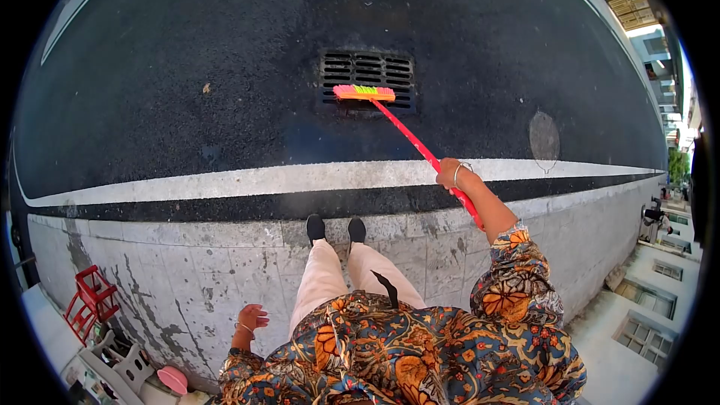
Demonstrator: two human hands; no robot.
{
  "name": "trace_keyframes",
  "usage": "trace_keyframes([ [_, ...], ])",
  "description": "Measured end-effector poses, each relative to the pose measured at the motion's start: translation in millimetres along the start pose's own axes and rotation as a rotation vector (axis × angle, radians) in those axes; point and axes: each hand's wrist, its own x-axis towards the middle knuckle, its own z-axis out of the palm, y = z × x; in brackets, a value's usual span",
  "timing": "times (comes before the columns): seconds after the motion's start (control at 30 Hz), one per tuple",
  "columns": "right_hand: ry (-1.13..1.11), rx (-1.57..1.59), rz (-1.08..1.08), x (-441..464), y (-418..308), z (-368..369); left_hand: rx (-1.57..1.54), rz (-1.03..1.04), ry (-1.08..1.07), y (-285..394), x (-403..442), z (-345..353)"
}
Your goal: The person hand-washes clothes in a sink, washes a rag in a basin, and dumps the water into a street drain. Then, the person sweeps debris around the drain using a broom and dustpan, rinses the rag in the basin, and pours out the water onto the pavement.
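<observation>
My right hand (pixel 453 173) is wrapped round the red handle of a broom (pixel 411 133), with the handle's end reaching back past my wrist. The broom's head, with pink and yellow bristles, lies over the lower part of a dark metal drain grate (pixel 367 62) in the road. Low at my side hangs my left hand (pixel 253 316), its fingers loosely bent and holding nothing. A bracelet shows on each wrist.
I stand on a pale paved sidewalk (pixel 225 255) at its edge with the dark road (pixel 247 67). A white line (pixel 300 178) runs along the road. A red chair (pixel 96 296) and a pink basin (pixel 172 379) stand at the lower left. Buildings rise on the right.
</observation>
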Motion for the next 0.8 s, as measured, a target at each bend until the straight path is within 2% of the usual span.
trace_keyframes([
  [0.03,0.009,0.115,0.030,-0.6,3.1,-0.3,-0.009,0.010,-0.001,-1.1,0.5,-0.8],
  [0.13,0.119,-0.035,0.085,20.2,1.1,6.9,-0.012,0.022,-0.005,-3.2,-2.5,-5.8],
  [0.23,0.280,-0.384,-0.026,53.5,-13.6,28.4,-0.017,0.013,-0.018,-10.9,-3.0,-5.6],
  [0.27,0.189,-0.434,0.036,64.9,-26.6,34.2,-0.027,0.008,-0.025,-14.4,-0.8,-6.4],
  [0.33,0.132,-0.414,-0.010,64.2,-54.8,41.5,-0.022,-0.003,-0.032,-17.5,-3.1,-7.7],
  [0.43,0.144,-0.474,-0.112,59.2,-73.8,55.4,-0.001,0.001,-0.045,-11.8,0.9,5.7],
  [0.8,0.158,-0.037,-0.144,40.5,-52.8,30.7,0.056,0.037,-0.028,8.0,11.8,13.7],
])
